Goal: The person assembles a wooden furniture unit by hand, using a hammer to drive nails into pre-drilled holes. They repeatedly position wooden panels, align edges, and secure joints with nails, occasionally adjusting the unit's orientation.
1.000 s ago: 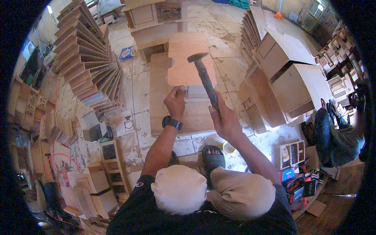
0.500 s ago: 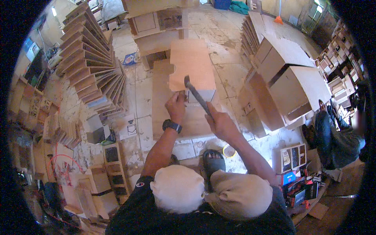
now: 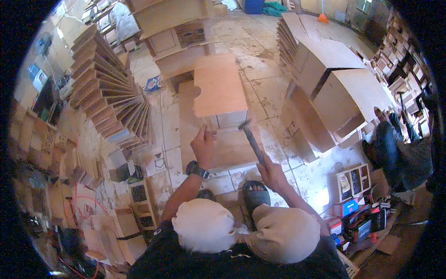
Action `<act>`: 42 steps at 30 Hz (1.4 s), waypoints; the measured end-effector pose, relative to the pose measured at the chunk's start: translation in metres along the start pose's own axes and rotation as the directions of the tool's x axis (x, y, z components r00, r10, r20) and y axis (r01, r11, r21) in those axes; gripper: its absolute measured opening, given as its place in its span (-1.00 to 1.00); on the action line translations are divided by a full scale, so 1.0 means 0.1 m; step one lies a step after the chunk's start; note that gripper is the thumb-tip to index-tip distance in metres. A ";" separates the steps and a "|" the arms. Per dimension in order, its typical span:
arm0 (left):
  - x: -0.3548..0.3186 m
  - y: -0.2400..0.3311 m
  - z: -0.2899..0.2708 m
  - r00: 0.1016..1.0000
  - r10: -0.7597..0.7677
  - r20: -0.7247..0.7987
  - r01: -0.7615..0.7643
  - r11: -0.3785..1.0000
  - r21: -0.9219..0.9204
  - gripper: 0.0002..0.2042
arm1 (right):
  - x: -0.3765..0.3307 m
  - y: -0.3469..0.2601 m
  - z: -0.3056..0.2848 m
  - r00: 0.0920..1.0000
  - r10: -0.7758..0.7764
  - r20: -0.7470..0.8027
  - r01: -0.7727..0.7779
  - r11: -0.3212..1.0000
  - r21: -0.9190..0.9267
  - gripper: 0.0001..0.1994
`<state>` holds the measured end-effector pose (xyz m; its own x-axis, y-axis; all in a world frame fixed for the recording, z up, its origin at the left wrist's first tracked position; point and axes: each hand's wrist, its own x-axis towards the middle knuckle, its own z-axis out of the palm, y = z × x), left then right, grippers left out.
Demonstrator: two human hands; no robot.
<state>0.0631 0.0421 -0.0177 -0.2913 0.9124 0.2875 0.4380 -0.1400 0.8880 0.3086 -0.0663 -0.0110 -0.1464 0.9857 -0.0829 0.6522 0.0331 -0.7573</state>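
My right hand (image 3: 272, 174) grips a hammer (image 3: 253, 143) by its handle, the head held just off the near right corner of a wooden box (image 3: 219, 86). The box has an orange-brown top with a curved notch in its left edge and a pale front end. Below the box's near left corner is my left hand (image 3: 203, 146), wearing a dark watch, with thumb and fingers pinched together. Whatever is between those fingertips is too small to make out. A larger brown board (image 3: 190, 151) lies flat under the box.
Fanned wooden panels (image 3: 109, 97) stack up at left. Large box units (image 3: 341, 100) stand at right, beside a seated person (image 3: 409, 153). Behind the orange-topped box rises a tall stack of boxes (image 3: 179, 37). Small red and blue cartons (image 3: 357, 223) lie at lower right.
The hammer has come down and back from the box top toward me. My left hand has drawn away from the box's near edge, and the view has shifted slightly.
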 end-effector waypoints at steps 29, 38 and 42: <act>2.95 -0.17 0.05 0.727 0.561 0.396 -0.686 0.592 0.422 -0.68 | -0.37 0.59 0.57 0.995 0.090 0.040 -0.098 0.959 0.267 -0.51; 1.66 -1.75 0.88 0.982 -0.060 0.179 0.106 0.958 -0.265 -0.74 | -0.36 0.52 0.54 0.963 0.223 0.155 -0.254 0.941 0.224 -0.52; 1.59 -1.46 0.53 0.985 -0.003 0.175 -0.022 0.989 0.145 -0.80 | -0.34 0.53 0.57 0.974 0.194 0.117 -0.218 0.944 0.248 -0.50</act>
<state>-0.0022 0.2282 -0.1203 -0.1396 0.9661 0.2172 0.5632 -0.1029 0.8199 0.3060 -0.1076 -0.0848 -0.1029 0.9474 -0.3031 0.4628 -0.2241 -0.8577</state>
